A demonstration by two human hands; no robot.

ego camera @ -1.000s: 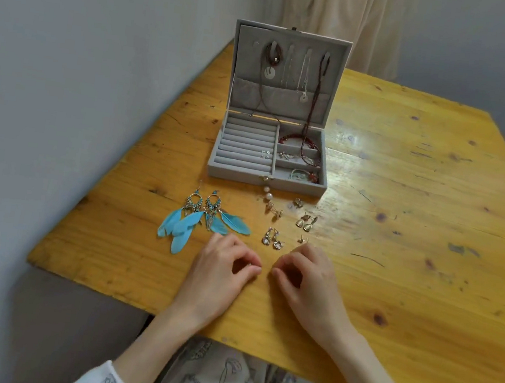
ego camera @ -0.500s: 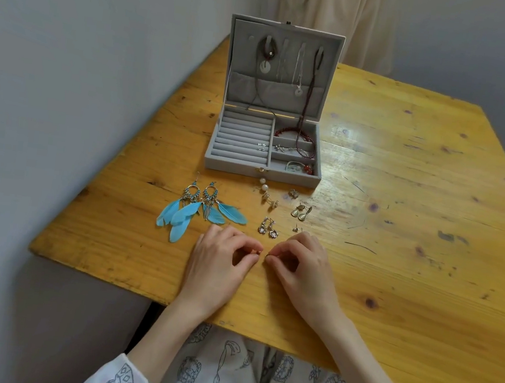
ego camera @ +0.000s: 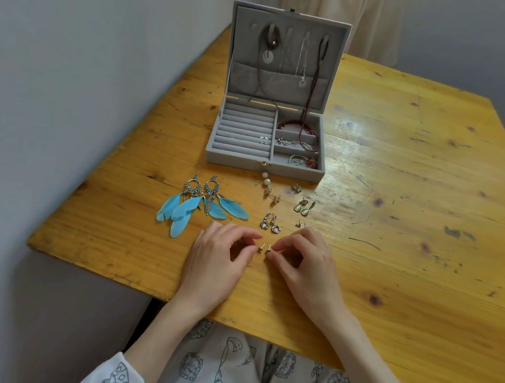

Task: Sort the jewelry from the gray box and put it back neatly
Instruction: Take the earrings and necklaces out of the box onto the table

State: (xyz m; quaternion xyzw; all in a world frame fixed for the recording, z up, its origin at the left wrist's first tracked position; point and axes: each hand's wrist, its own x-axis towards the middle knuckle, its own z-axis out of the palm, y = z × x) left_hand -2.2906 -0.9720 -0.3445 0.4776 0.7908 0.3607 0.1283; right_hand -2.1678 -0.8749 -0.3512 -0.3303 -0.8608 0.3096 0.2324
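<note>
A: Item one, the hands?

B: I logged the left hand point(ego camera: 217, 260) and right hand point(ego camera: 303, 261) low centre of frame, each pinching one small stud earring point(ego camera: 265, 247). Half a second earlier the fingertips had met and hid the pair; now they had parted and the studs showed side by side. I judged that pair matched and ready for the ring rolls.

A: Item two, the gray box point(ego camera: 269, 136)?

B: Open, upper centre, lid upright with necklaces hung. Feather earrings point(ego camera: 202, 204) lay left of centre; smaller pairs lay between box and hands.

A: Edges, room?

B: The tabletop point(ego camera: 413, 243) edge ran just below the wrists; the wall stood close at left. Bare wood lay to the right.
</note>
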